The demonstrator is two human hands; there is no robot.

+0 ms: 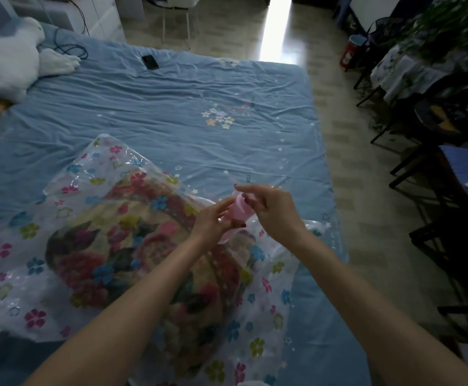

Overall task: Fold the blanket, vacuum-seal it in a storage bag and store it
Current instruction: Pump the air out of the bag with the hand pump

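Blanket [143, 246], floral and folded, is lying inside the clear flowered storage bag [32, 274] on the blue bed sheet [171, 112]; left hand [213, 221] and right hand [272, 210] are both pinching the bag's pink valve cap [237, 211]; a phone [150, 62] is lying far off.

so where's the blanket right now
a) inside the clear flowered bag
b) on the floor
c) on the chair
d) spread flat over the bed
a: the blanket shows through the clear flowered bag lying on the bed, while both hands work a pink valve cap above it.
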